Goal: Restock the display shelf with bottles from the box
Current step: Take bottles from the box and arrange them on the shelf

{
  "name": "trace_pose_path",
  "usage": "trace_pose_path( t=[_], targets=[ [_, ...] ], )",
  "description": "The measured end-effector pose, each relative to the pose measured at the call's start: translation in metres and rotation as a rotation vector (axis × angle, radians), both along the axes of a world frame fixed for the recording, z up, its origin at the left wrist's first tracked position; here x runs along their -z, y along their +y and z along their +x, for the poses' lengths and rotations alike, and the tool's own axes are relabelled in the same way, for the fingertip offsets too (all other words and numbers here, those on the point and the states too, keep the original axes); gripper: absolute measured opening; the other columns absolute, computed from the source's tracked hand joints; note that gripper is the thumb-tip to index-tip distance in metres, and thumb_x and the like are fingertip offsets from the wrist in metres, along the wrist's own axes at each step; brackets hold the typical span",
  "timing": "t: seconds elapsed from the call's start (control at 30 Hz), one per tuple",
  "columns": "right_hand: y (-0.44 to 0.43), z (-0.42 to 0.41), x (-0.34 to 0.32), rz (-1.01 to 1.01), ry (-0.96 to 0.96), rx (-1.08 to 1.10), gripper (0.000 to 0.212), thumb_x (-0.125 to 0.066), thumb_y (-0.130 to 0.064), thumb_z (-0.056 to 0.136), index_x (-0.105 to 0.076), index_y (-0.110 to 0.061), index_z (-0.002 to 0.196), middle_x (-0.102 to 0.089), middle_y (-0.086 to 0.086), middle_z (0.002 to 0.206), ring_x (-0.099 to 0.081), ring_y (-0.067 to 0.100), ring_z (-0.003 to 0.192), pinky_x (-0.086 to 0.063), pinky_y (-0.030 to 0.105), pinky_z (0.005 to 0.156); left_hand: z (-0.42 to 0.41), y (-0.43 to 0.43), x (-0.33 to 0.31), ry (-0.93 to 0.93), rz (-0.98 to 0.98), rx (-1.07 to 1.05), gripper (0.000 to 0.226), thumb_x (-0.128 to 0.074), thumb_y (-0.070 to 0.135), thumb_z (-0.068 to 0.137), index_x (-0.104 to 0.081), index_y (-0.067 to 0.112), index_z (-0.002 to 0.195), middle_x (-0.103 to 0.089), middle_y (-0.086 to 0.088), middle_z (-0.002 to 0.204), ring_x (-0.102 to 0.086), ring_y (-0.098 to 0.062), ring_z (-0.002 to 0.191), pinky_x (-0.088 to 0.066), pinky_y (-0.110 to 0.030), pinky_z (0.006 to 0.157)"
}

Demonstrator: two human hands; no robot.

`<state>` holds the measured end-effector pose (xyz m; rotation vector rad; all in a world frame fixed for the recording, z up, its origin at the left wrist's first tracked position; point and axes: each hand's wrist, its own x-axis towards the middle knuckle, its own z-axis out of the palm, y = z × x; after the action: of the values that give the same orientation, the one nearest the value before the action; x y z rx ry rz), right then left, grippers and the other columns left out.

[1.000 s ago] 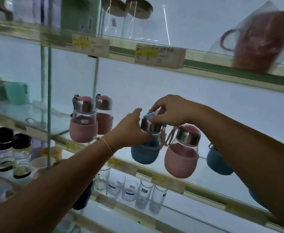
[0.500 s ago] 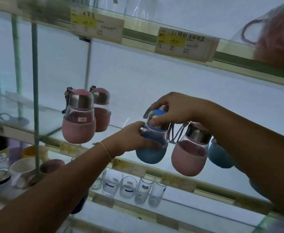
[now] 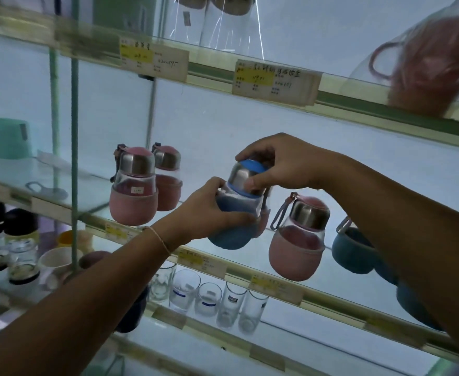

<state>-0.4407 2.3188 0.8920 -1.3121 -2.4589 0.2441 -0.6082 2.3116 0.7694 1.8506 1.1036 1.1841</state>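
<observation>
Setting blue bottle (image 3: 233, 213) onto glass shelf (image 3: 339, 302), tilted, between pink pair (image 3: 134, 198) and single pink bottle (image 3: 297, 240); seated or not, cannot tell. Left hand (image 3: 209, 213) curled round its sleeve (image 3: 229, 238), right hand (image 3: 280, 164) pinching steel cap (image 3: 242, 175). Next, likely: righting it, lowering gently, sparing the 1 just beside.

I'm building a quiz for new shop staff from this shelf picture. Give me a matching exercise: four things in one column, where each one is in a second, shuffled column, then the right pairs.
Things
1. blue bottle
2. red jug
3. drinking glasses
4. green box

Places
A. lowest of the four, standing in a row
B. gripped by the left hand and the right hand
C. highest up, inside clear plastic wrap
D. at the far left edge of the view

Pairs: 1-B, 2-C, 3-A, 4-D
</observation>
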Motion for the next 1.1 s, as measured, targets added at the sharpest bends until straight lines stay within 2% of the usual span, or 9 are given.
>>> trace_pose_path(
  t=[0.17,0.33,0.47,0.63,0.73,0.83,0.93,1.0,1.1],
  targets=[
    [-0.019,0.017,-0.013,-0.043,0.116,-0.112,0.047,-0.082,-0.011,0.08,-0.068,-0.018,0.124,-0.072,0.004,0.114,-0.07,0.018,0.104,-0.056,0.038,0.097,0.006,-0.03,-0.016,-0.036,0.01,0.028,0.056,-0.082,0.035,0.075,-0.051,0.027,0.121,-0.067,0.007,0.109,-0.067,-0.015,0.097,-0.06,-0.036,0.083],
    [-0.038,0.047,-0.014,-0.077,0.133,-0.176,0.046,-0.081,-0.006,0.08,-0.067,-0.021,0.122,-0.073,0.005,0.113,-0.07,0.02,0.105,-0.056,0.041,0.097,0.02,-0.055,-0.024,-0.131,-0.108,0.143,0.061,-0.084,0.035,0.064,-0.06,0.022,0.118,-0.073,0.001,0.106,-0.071,-0.015,0.095,-0.059,-0.029,0.08],
    [-0.055,0.078,-0.016,-0.082,0.103,-0.193,0.047,-0.08,-0.009,0.082,-0.066,-0.02,0.125,-0.072,0.003,0.117,-0.069,0.019,0.108,-0.054,0.041,0.1,0.045,-0.073,-0.022,-0.115,-0.149,0.226,0.053,-0.08,0.025,0.068,-0.061,0.023,0.116,-0.073,0.002,0.106,-0.07,-0.013,0.096,-0.058,-0.029,0.081],
    [-0.072,0.121,-0.017,-0.104,0.093,-0.187,0.049,-0.082,-0.022,0.074,-0.068,-0.029,0.12,-0.073,0.0,0.116,-0.069,0.02,0.109,-0.054,0.049,0.099,0.09,-0.084,-0.018,-0.106,-0.144,0.265,0.049,-0.078,0.013,0.078,-0.059,0.019,0.123,-0.071,-0.001,0.112,-0.068,-0.016,0.102,-0.057,-0.029,0.082],
    [-0.078,0.147,-0.018,-0.098,0.076,-0.181,0.053,-0.08,-0.023,0.071,-0.067,-0.027,0.121,-0.072,0.002,0.118,-0.069,0.02,0.109,-0.054,0.045,0.1,0.123,-0.086,-0.016,-0.136,-0.125,0.259,0.05,-0.078,0.012,0.079,-0.059,0.019,0.125,-0.072,-0.001,0.111,-0.069,-0.015,0.1,-0.058,-0.028,0.079],
    [-0.083,0.171,-0.018,-0.106,0.064,-0.169,0.055,-0.079,-0.019,0.07,-0.065,-0.027,0.123,-0.071,0.003,0.122,-0.068,0.018,0.111,-0.053,0.042,0.103,0.155,-0.084,-0.011,-0.203,-0.102,0.206,0.049,-0.083,0.011,0.074,-0.062,0.014,0.119,-0.072,-0.006,0.107,-0.07,-0.016,0.095,-0.06,-0.033,0.079],
    [-0.084,0.191,-0.02,-0.11,0.028,-0.137,0.056,-0.079,-0.02,0.07,-0.064,-0.033,0.123,-0.068,0.0,0.126,-0.065,0.015,0.116,-0.049,0.04,0.106,0.184,-0.079,-0.005,-0.278,-0.089,0.181,0.062,-0.091,0.019,0.063,-0.062,0.016,0.117,-0.071,-0.008,0.107,-0.07,-0.022,0.097,-0.059,-0.044,0.084],
    [-0.084,0.203,-0.02,-0.087,-0.008,-0.095,0.055,-0.081,-0.022,0.071,-0.065,-0.037,0.122,-0.068,-0.005,0.125,-0.064,0.012,0.117,-0.048,0.038,0.108,0.2,-0.076,-0.001,-0.27,-0.071,0.144,0.064,-0.091,0.027,0.061,-0.06,0.021,0.117,-0.071,-0.002,0.106,-0.069,-0.02,0.097,-0.06,-0.041,0.082],
    [-0.083,0.219,-0.019,-0.028,-0.018,0.009,0.053,-0.085,-0.018,0.077,-0.065,-0.033,0.124,-0.066,-0.009,0.126,-0.059,0.009,0.119,-0.045,0.04,0.109,0.22,-0.074,0.005,-0.213,-0.012,0.022,0.064,-0.088,0.04,0.064,-0.055,0.024,0.116,-0.068,0.002,0.106,-0.067,-0.017,0.095,-0.061,-0.038,0.08]
  ],
)
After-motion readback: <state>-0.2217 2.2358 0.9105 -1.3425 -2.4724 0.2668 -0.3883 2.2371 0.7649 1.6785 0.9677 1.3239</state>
